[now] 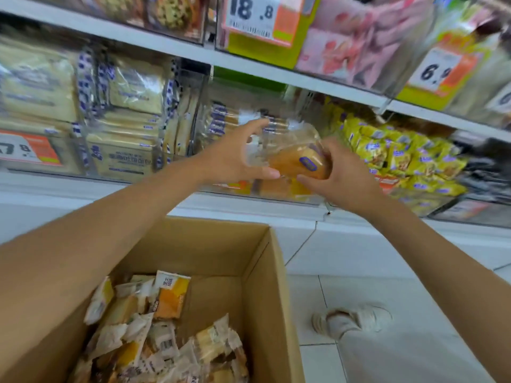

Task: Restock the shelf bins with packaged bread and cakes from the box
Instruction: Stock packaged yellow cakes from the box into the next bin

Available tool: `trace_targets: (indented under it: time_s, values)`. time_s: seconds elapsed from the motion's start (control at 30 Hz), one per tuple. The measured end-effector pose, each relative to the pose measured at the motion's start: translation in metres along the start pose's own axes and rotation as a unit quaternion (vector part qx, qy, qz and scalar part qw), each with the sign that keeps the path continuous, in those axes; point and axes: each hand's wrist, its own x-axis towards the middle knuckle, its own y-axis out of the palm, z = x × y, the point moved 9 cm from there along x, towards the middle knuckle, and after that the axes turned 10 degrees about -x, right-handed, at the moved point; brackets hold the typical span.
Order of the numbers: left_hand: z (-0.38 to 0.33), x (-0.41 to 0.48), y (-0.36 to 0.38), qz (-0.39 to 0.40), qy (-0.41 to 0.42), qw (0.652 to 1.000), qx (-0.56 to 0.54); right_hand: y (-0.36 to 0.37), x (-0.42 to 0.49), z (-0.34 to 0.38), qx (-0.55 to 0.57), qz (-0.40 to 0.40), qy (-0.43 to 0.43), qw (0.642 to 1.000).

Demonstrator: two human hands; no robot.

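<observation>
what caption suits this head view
Left hand and right hand hold a clear-wrapped golden bun before a clear plastic shelf bin

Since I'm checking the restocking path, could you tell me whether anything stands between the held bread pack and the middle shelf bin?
Nothing visible does. The bread pack, held in the left hand and right hand, is at the opening of the middle bin; only similar packs sit farther back inside.
</observation>
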Motion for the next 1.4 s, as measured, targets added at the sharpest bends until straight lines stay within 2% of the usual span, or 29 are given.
trace_targets:
  time_s: [0.07, 0.13, 0.2, 0.33, 0.53, 0.63, 0.7, 0.87, 1.03, 1.1, 1.2, 1.27, 1.4]
  values:
    - [0.009, 0.036, -0.009, -0.011, 0.002, 0.996, 0.084, -0.02, 0.006, -0.028, -0.02, -0.078, 0.044, 0.996]
    - [0.017, 0.078, -0.006, -0.003, 0.017, 0.981, 0.194, -0.021, 0.018, -0.047, -0.04, -0.108, 0.074, 0.991]
    - [0.028, 0.118, 0.007, 0.035, 0.021, 0.959, 0.28, -0.009, 0.038, -0.063, -0.081, -0.107, 0.107, 0.985]
    - [0.081, 0.162, 0.024, 0.129, -0.062, 0.928, 0.345, 0.016, 0.093, -0.086, -0.166, -0.091, 0.177, 0.966]
    - [0.097, 0.165, 0.026, 0.148, -0.055, 0.925, 0.345, 0.048, 0.182, -0.102, -0.32, -0.007, 0.187, 0.929]
    - [0.092, 0.161, 0.025, 0.154, -0.053, 0.926, 0.34, 0.075, 0.223, -0.111, -0.308, 0.027, 0.166, 0.936]
    - [0.09, 0.158, 0.025, 0.152, -0.051, 0.928, 0.335, 0.082, 0.239, -0.119, -0.28, 0.04, 0.185, 0.941]
    - [0.089, 0.157, 0.025, 0.147, -0.051, 0.929, 0.334, 0.086, 0.238, -0.131, -0.322, 0.09, 0.248, 0.909]
    - [0.087, 0.155, 0.025, 0.141, -0.05, 0.932, 0.33, 0.082, 0.24, -0.123, -0.178, 0.016, 0.269, 0.947]
    - [0.086, 0.155, 0.026, 0.14, -0.048, 0.934, 0.325, 0.072, 0.238, -0.126, -0.227, -0.015, 0.26, 0.938]
    - [0.087, 0.155, 0.026, 0.134, -0.039, 0.935, 0.327, 0.069, 0.234, -0.13, -0.355, -0.019, 0.256, 0.899]
    - [0.086, 0.155, 0.026, 0.132, -0.037, 0.935, 0.326, 0.077, 0.241, -0.129, -0.367, -0.022, 0.251, 0.895]
    - [0.085, 0.154, 0.025, 0.127, -0.037, 0.937, 0.323, 0.093, 0.262, -0.125, -0.305, 0.105, 0.222, 0.92]
